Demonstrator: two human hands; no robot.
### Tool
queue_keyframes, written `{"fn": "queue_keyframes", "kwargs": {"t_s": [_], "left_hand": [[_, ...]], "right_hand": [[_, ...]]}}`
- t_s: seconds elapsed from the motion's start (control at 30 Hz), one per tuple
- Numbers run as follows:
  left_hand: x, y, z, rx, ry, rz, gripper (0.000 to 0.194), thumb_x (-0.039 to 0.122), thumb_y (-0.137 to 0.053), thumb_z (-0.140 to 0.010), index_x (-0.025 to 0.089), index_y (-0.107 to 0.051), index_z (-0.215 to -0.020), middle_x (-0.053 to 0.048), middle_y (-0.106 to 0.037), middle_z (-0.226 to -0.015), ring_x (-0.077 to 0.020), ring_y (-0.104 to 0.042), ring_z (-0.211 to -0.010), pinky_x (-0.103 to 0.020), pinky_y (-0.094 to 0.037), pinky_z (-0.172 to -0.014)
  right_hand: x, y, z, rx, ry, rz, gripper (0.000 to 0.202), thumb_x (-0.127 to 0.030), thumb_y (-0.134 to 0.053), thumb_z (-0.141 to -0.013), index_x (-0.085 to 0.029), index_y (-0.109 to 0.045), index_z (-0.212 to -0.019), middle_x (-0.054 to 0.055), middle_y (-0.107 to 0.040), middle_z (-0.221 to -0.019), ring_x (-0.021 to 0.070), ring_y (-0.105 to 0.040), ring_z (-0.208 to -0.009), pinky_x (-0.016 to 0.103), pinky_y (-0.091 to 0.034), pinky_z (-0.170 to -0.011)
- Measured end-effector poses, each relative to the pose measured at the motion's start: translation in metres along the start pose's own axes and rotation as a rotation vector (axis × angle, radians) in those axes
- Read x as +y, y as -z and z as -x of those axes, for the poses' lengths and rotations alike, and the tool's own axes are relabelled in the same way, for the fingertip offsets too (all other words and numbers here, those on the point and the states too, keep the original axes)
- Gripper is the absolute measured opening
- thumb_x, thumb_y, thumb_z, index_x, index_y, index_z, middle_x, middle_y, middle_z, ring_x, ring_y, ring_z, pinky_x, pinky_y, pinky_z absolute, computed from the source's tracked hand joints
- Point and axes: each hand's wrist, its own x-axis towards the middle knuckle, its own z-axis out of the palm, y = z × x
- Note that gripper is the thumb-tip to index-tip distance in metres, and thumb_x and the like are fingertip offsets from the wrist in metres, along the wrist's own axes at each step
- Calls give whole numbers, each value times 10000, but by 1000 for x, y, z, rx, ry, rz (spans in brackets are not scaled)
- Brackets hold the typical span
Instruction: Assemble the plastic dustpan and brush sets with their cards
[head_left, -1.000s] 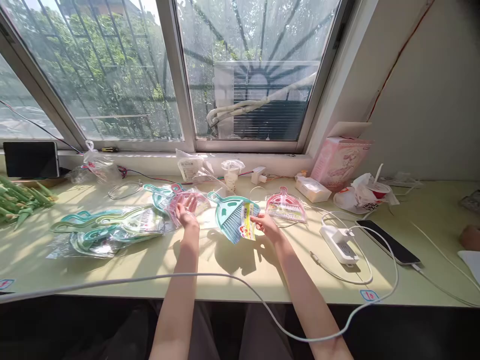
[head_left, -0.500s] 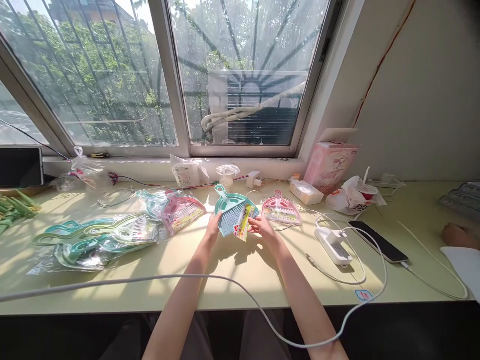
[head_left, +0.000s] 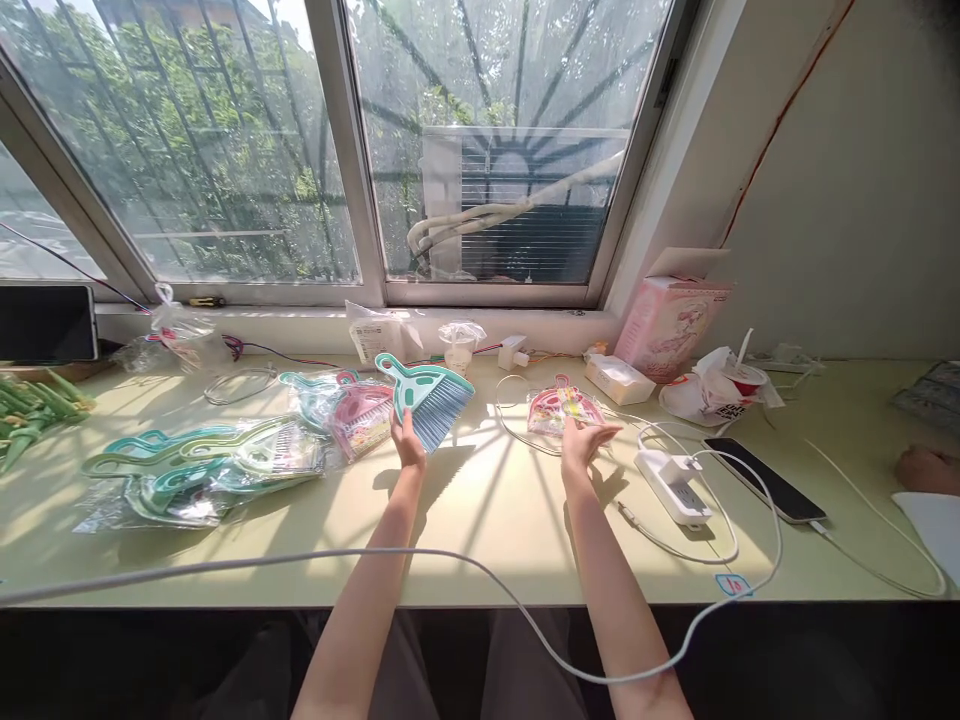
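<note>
Clasping a teal plastic dustpan (head_left: 412, 388) with fanned blue bristles (head_left: 441, 412): left hand (head_left: 409, 443); right hand (head_left: 583, 444), grip unclear.

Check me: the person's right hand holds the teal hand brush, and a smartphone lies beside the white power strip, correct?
Not quite: the head view shows the left hand holding the teal hand brush; the smartphone does lie beside the white power strip.

Hands: one left hand (head_left: 409, 445), one right hand (head_left: 589, 440), one co-worker's hand (head_left: 926, 468); one unwrapped teal brush (head_left: 433, 402); two pink bagged brushes (head_left: 364, 412); green-and-teal bagged pile (head_left: 217, 460) overlaps, exact count unclear. One phone (head_left: 765, 480); one power strip (head_left: 671, 488); one tablet (head_left: 49, 322); one pink box (head_left: 675, 325); one plastic-topped white cup (head_left: 459, 350).
</note>
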Motion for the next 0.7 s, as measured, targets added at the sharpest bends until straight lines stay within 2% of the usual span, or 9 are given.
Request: {"fn": "queue_keyframes", "kwargs": {"t_s": [0.07, 0.13, 0.2, 0.27, 0.3, 0.4, 0.57, 0.63, 0.7], "left_hand": [[-3, -5, 12, -67, -78, -43, 564, 574, -553, -1169, 207, -683, -1576, -213, -757, -1559, -380, -658, -1540, -564, -438, -1374], [-10, -10, 26, -159, -179, -99, 605, 590, -514, -1177, 185, -662, -1601, -230, -762, -1529, -391, -688, -1477, -570, -461, -1348], [-21, -13, 41, -306, -264, -140, 686, 650, -494, -1162, 189, -625, -1654, -232, -780, -1474, -423, -728, -1389, -598, -516, -1278], [-31, -14, 53, -510, -299, -190, 793, 715, -508, -1127, 190, -569, -1719, -226, -816, -1360, -451, -778, -1243, -613, -586, -1152], [-36, -14, 57, -602, -302, -228, 831, 727, -525, -1110, 189, -547, -1742, -217, -832, -1289, -454, -797, -1154, -609, -610, -1081], [-43, -10, 62, -752, -304, -367, 827, 695, -593, -1077, 220, -555, -1754, -173, -850, -1152, -425, -808, -961, -570, -622, -960], [-38, -13, 55, -780, -347, -323, 761, 760, -612, -1046, 251, -692, -1605, -174, -818, -1396, -405, -802, -1118, -529, -614, -1056], [-31, -17, 43, -647, -326, -228, 748, 810, -526, -1065, 240, -733, -1502, -165, -805, -1401, -402, -755, -1277, -526, -589, -1152], [-21, -15, 24, -417, -235, -184, 730, 820, -464, -1093, 222, -745, -1404, -157, -810, -1277, -389, -709, -1346, -537, -549, -1223]], "right_hand": [[-5, 2, 5, 148, 2, 23, 897, -387, -544, -943, -129, -389, -1788, 312, -507, -1768, 495, -332, -1755, 753, -356, -1364], [-10, 0, 15, 170, 134, 28, 697, -384, -488, -989, -168, -570, -1646, 295, -613, -1643, 488, -472, -1646, 769, -382, -1319], [-15, -8, 29, 31, 308, -10, 469, -438, -480, -1038, -206, -731, -1359, 231, -752, -1380, 443, -667, -1380, 706, -473, -1237], [-17, -21, 47, -256, 527, -82, 362, -532, -562, -1053, -239, -762, -1124, 153, -791, -1144, 381, -723, -1139, 609, -538, -1152], [-18, -28, 55, -381, 614, -112, 360, -577, -614, -1049, -251, -761, -1088, 136, -791, -1141, 368, -713, -1136, 570, -551, -1125], [-20, -41, 70, -434, 602, -137, 424, -677, -661, -1035, -263, -731, -974, 128, -755, -1125, 360, -685, -1135, 521, -557, -1075], [-25, -35, 59, -565, 442, -260, 484, -703, -792, -878, -285, -580, -757, 39, -615, -916, 278, -627, -898, 433, -573, -898], [-28, -28, 50, -634, 361, -358, 513, -723, -762, -876, -295, -517, -735, 20, -568, -858, 257, -596, -841, 403, -559, -825], [-31, -20, 41, -703, 277, -428, 511, -736, -677, -941, -301, -486, -752, 19, -556, -821, 255, -591, -807, 395, -549, -786]]}}
